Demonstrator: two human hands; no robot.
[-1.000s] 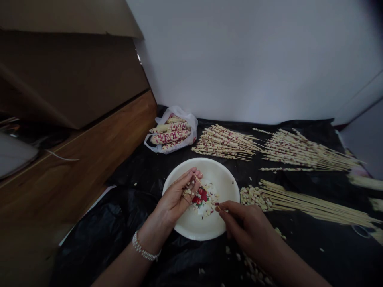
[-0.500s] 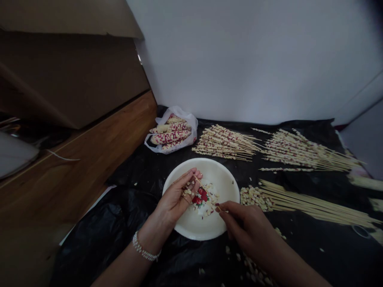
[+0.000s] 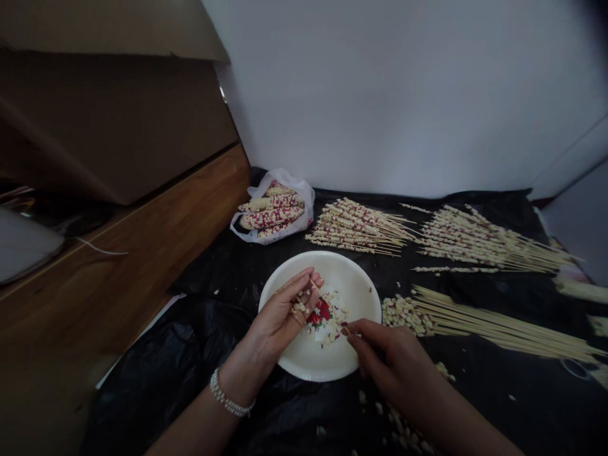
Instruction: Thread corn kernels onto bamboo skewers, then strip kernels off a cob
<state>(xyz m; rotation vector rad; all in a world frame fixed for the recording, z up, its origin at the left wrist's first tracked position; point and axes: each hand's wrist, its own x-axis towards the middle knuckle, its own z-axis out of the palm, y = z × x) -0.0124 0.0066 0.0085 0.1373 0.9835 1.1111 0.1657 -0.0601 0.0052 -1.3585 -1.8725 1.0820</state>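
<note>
Left hand (image 3: 275,320): grip closed around a thin wooden skewer (image 3: 314,285) over the middle of a shallow white bowl (image 3: 354,278); fingers curled inward, with pale corn kernels (image 3: 298,308) bunched at the fingertips. Whether these are threaded or only pinched against the stick cannot be told from this view.

Right hand (image 3: 387,354): grip nearly closed, thumb and forefinger pinched on a small pale item (image 3: 347,330) at the bowl's near side. Too small to identify; possibly a stick end or a kernel.

Both hands work directly above the bowl, probably so that dropped pieces land inside it. Loose kernels (image 3: 332,313) lie on a red printed motif (image 3: 318,315) in the bowl's base.

The black plastic sheet (image 3: 156,386) carries everything. Toward its far edge, two fans of kernel-strung skewers (image 3: 358,231) lie with their bare ends pointing right, seemingly spread to keep them from tangling. Right of the bowl, a heap of kernels (image 3: 403,315) sits against the tips of a bundle of bare skewers (image 3: 498,329), keeping both within reach. In the far left corner, a white plastic bag (image 3: 304,202) holds red-speckled corn cobs (image 3: 270,217). A beaded bracelet (image 3: 227,394) circles the left wrist.
</note>
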